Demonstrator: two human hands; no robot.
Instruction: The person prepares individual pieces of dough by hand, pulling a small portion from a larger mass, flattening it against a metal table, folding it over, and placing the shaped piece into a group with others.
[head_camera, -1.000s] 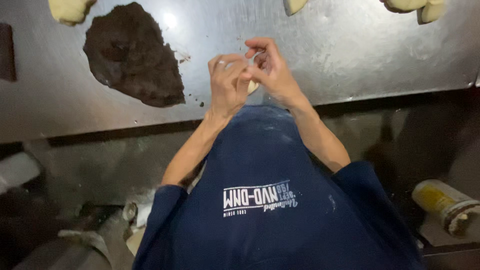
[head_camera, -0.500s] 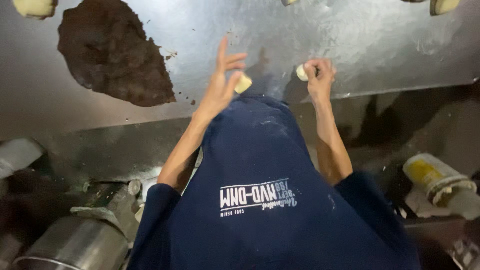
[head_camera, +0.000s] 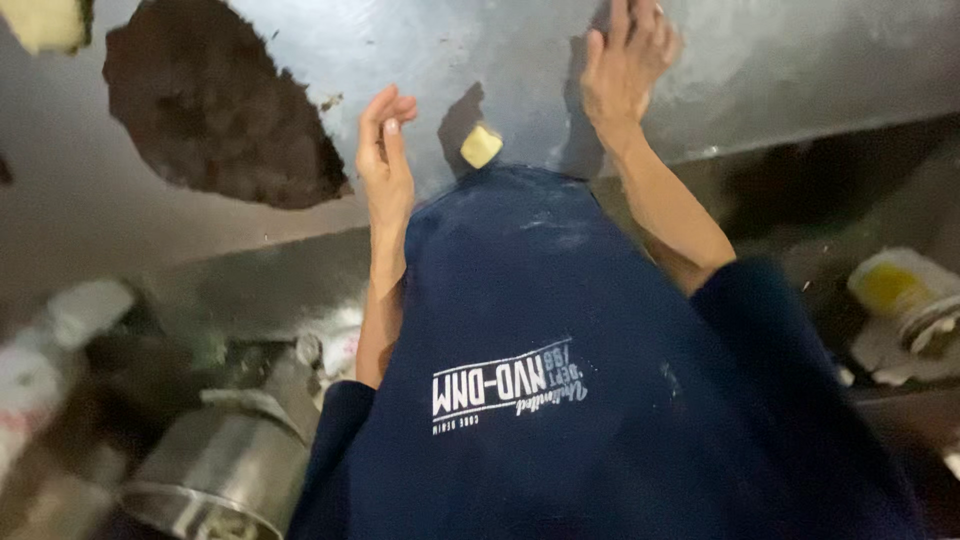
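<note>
Bare steel counter (head_camera: 300, 60) lies between dark mound (head_camera: 215, 110) and dough piece (head_camera: 480, 146).

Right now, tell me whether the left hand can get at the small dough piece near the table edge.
Probably yes. The left hand is open with nothing in it, and the small dough piece lies just beside it on the steel table, with bare surface between them.

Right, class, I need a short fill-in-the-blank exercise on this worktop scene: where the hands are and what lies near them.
1. The small pale dough piece lies on the metal worktop between the two ____.
2. The left hand is open and holds ____.
3. The large dark patch lies on the ____ hand's side.
4. The right hand is pressed flat on the ____.

Missing words: hands; nothing; left; worktop
</note>
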